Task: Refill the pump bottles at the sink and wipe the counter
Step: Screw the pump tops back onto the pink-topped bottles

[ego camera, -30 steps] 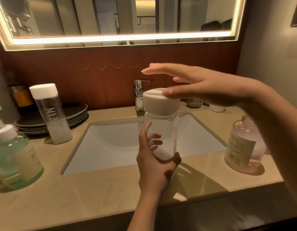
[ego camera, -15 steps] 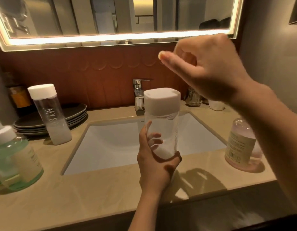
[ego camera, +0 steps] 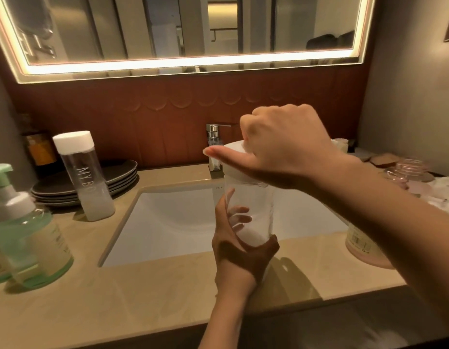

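From my end the beige worktop [ego camera: 67, 311] fills the view, with the white sink [ego camera: 168, 222] sunk in its middle. At the left front edge stands a green pump bottle [ego camera: 29, 235]. Toward the back left is a second clear bottle [ego camera: 87, 177], capped, in front of stacked dark plates [ego camera: 117, 175]. Near the right front edge is a pink bottle [ego camera: 362, 245], half hidden by the forearm.

The clear bottle [ego camera: 253, 210] in hand is upright over the sink's front rim. The left hand [ego camera: 238, 260] wraps round its lower half, fingers showing through the wall. The right hand [ego camera: 281, 142] sits on top, fingers curled over the white cap [ego camera: 233, 149], thumb laid along its front rim. The cap lies straight under that palm (long axis vertical), so I judge the coming move to be a twist about that axis — right hand turning, left only bracing.
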